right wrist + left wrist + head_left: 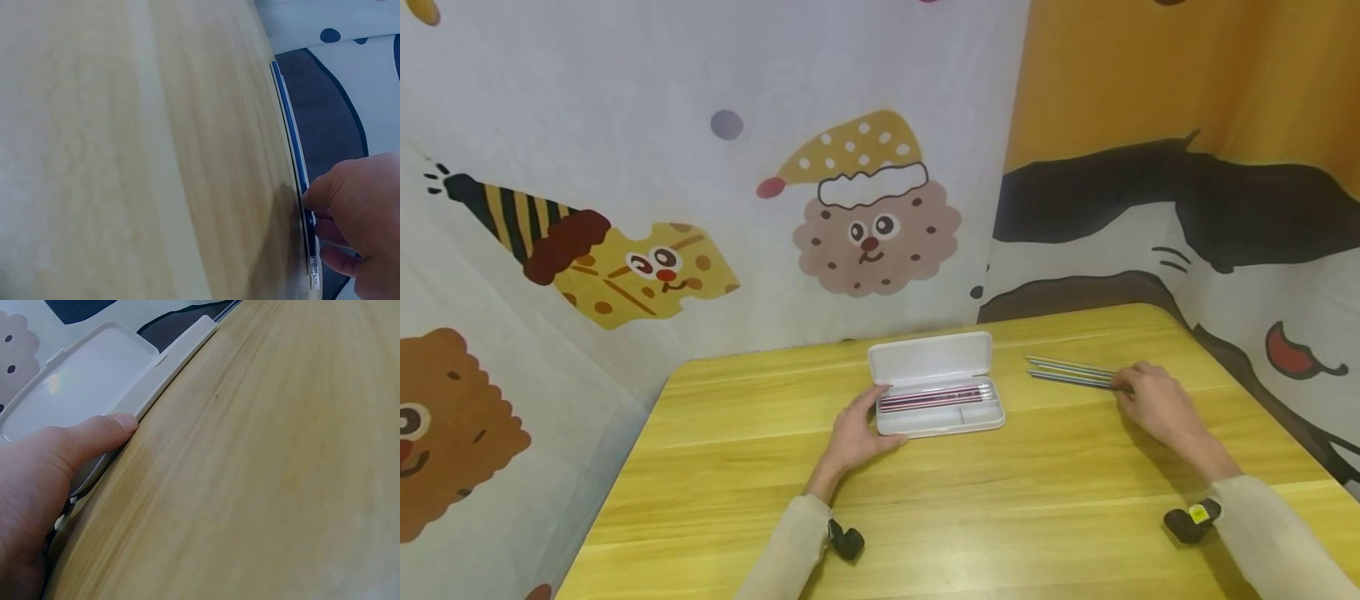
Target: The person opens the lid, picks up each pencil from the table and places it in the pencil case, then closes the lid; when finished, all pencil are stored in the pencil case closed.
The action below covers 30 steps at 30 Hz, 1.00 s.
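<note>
A white pencil case lies on the table with its lid raised at the back. Several dark red striped pencils lie in its rear compartment. My left hand holds the case's left end, its thumb against the front wall and its fingers at the rear left corner. Off to the right of the case, a few blue and grey pencils lie side by side on the tabletop. My right hand pinches a blue pencil near its eraser end; the fingers partly hide that end.
The yellow wood-grain table ends just behind the case, against a hanging cloth with cartoon prints. The case's front compartments have a small divider between them. A black wrist camera sits on the right sleeve.
</note>
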### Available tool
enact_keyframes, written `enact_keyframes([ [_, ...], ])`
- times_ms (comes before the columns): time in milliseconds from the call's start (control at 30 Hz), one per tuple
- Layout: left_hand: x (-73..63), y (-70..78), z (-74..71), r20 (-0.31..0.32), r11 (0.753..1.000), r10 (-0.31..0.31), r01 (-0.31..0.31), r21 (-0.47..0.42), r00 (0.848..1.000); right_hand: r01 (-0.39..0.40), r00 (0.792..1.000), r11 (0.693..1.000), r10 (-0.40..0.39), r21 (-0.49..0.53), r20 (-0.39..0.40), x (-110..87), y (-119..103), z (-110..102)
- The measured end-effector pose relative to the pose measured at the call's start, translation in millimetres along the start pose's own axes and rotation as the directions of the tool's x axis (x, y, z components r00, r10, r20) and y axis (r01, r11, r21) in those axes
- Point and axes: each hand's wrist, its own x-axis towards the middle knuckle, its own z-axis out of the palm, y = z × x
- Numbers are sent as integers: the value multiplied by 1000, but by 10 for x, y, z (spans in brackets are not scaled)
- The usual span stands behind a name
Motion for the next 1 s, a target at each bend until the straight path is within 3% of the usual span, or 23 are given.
enact_keyframes([
  [767, -5, 5, 12, 2, 1000, -15, 15, -16, 1000, 58, 998, 998, -57, -32, 5, 35, 70, 25],
  [1000, -3, 6, 5, 5, 1000, -20, 20, -19, 1000, 41, 998, 999, -40, -19, 48, 52, 56, 9],
])
